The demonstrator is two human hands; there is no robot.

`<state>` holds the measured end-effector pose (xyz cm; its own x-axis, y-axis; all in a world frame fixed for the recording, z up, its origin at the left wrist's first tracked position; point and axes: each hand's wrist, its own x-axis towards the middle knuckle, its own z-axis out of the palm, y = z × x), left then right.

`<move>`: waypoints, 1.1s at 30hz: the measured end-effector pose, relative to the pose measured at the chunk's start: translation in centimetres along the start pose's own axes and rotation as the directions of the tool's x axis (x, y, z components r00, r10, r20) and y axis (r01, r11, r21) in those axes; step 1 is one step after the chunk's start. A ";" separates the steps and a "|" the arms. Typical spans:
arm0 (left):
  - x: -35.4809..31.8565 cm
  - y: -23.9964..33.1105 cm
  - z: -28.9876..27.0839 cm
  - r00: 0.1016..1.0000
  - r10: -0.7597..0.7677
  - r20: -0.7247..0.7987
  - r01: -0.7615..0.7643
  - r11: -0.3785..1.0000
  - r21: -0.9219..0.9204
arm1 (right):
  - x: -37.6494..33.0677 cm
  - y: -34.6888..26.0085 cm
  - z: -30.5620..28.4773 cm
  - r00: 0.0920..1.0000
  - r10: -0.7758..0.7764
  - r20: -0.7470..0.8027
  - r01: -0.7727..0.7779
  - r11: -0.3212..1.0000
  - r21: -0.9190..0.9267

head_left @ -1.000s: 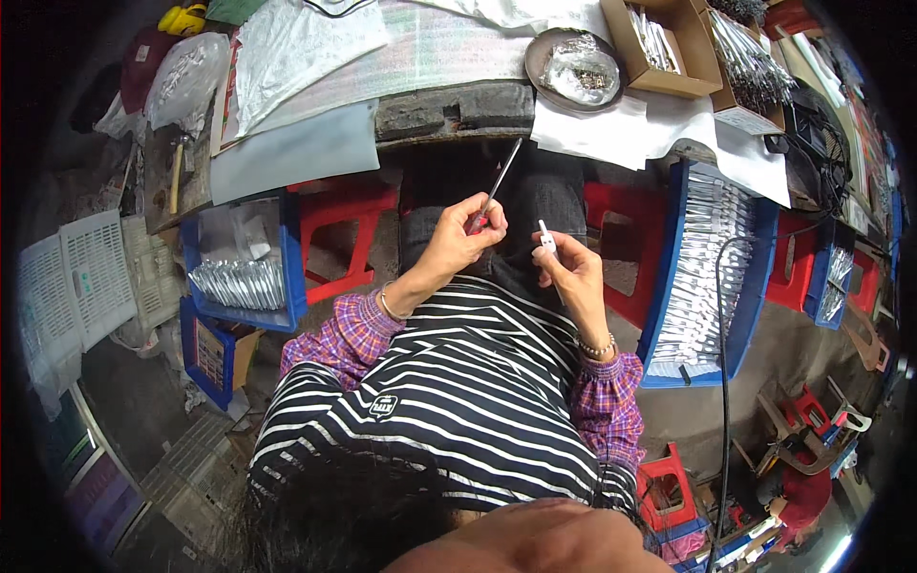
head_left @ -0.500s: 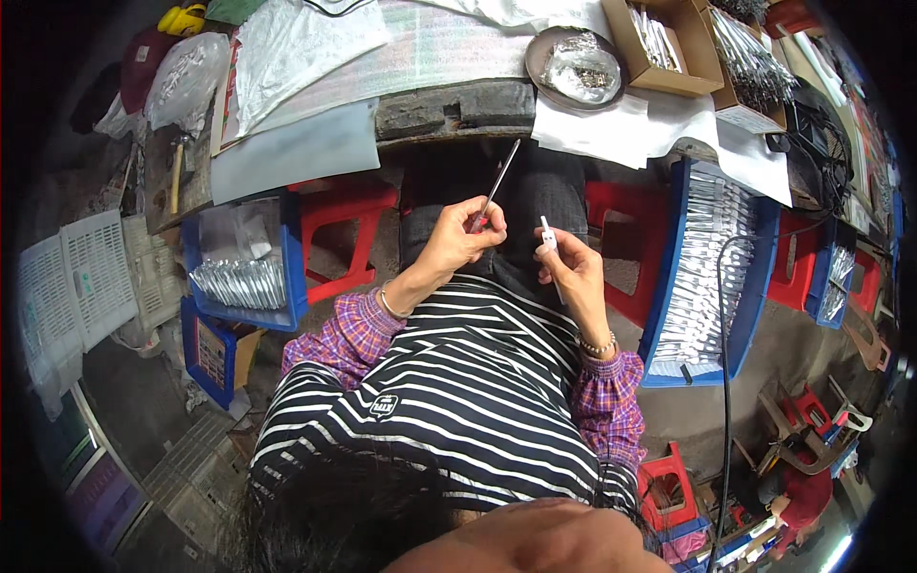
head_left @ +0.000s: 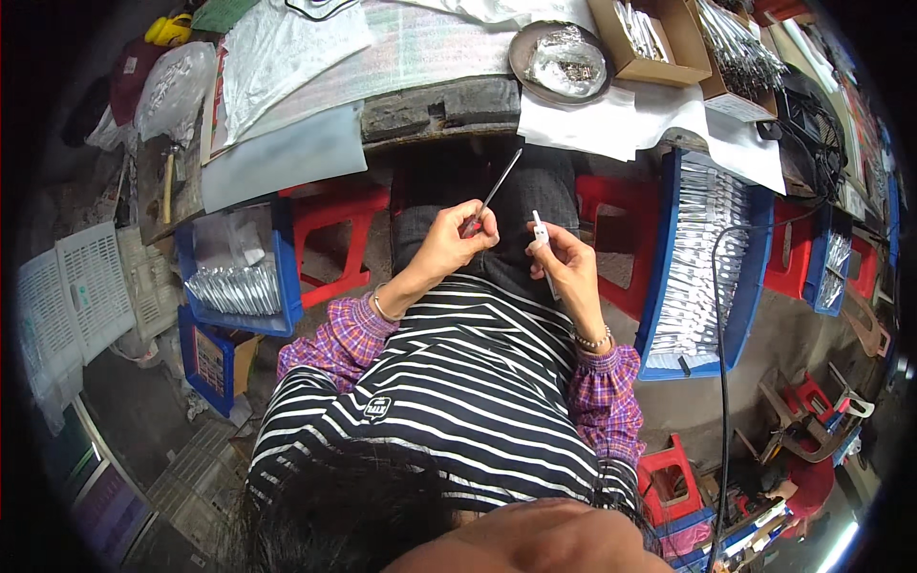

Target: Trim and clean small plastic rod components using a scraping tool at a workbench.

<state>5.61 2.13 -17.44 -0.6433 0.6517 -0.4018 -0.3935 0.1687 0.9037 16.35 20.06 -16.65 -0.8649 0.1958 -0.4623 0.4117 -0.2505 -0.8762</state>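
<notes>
Held over my lap, my left hand [head_left: 453,240] is closed round the handle of a screwdriver [head_left: 502,179], whose metal shaft points up and away toward the table edge. My right hand [head_left: 567,264] pinches a slim white metal part [head_left: 539,227] between thumb and fingers, its narrow end sticking up. The lower length of that part is mostly hidden by the fingers. The screwdriver tip and the white part are apart from each other.
Ahead is a worktable with a dark wooden edge [head_left: 439,107], a round plate [head_left: 521,59] holding a plastic bag, and cardboard boxes [head_left: 659,69] of rods. Blue bins of metal parts stand left [head_left: 289,277] and right [head_left: 659,315], beside red stools [head_left: 330,224]. A black cable [head_left: 723,411] hangs at right.
The whole view has shifted slightly. Both hands keep their grips, and the white part is now a little more upright in my right hand.
</notes>
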 end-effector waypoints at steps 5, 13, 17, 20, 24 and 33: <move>-0.2 0.6 0.1 0.999 0.024 -0.021 -0.024 1.000 0.004 | 0.0 -0.1 0.2 1.000 0.010 0.005 -0.010 1.000 0.003; 0.0 2.3 0.5 1.000 0.004 -0.018 -0.003 1.000 0.006 | -0.1 -0.1 0.4 0.999 -0.002 -0.043 0.003 0.999 0.037; 0.1 2.6 0.4 1.000 -0.016 -0.007 0.016 1.000 -0.020 | 0.5 0.4 0.6 0.997 -0.060 -0.053 0.058 0.998 -0.036; -0.4 2.4 0.5 0.999 -0.045 0.003 0.045 0.998 0.037 | 0.0 0.6 0.3 0.985 -0.171 -0.009 0.170 0.985 -0.039; -0.3 2.1 1.6 0.998 -0.032 0.050 0.029 0.997 0.066 | -1.5 0.0 -0.6 0.956 -0.294 -0.001 0.290 0.942 -0.168; -1.0 3.3 3.0 0.998 -0.007 0.068 -0.002 0.992 0.127 | -1.7 0.1 -0.8 0.956 -0.289 0.054 0.293 0.953 -0.084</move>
<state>6.91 4.21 -13.56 -0.5941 0.6995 -0.3972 -0.3059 0.2602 0.9158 18.12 20.48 -16.07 -0.9611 0.2085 -0.1814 0.1632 -0.1017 -0.9813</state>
